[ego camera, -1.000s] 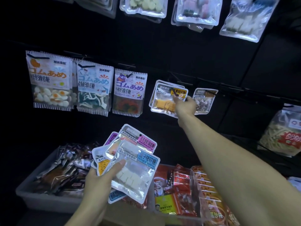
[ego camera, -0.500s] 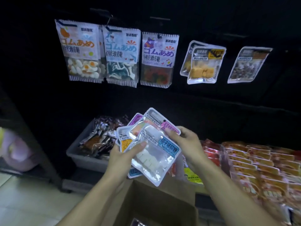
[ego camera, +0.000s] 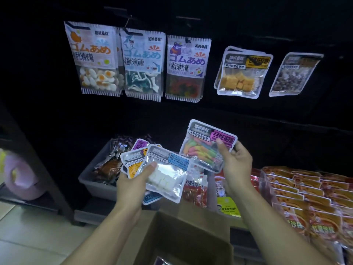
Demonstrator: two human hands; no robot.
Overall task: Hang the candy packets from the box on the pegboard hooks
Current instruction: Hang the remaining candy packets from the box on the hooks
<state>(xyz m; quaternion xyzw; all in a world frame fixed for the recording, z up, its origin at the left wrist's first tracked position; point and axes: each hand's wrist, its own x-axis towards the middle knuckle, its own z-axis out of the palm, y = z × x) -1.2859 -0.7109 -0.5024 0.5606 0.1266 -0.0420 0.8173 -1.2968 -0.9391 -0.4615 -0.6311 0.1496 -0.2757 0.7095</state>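
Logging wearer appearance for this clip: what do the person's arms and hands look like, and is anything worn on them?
Both forearms are bare to the bottom of the frame, with no sleeve showing. The left hand and right hand wear no gloves, and no watch, bracelet or ring is visible. The nails are short and unpainted. No markings show in this dim light.

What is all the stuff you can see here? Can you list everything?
Striped gummy bags: three kinds, white, hanging on the pegboard, left.
Yellow cube packets: two or more, hanging, middle.
Dark candy packet: one, hanging, right.
Rainbow worm packet: one, pink label.
Packet stack: several, silvery.
Grey bin: one, low left.
Red snack bags: many, low right.
Cardboard box: one, brown, bottom.
Left hand: holds the stack.
Right hand: holds the worm packet.
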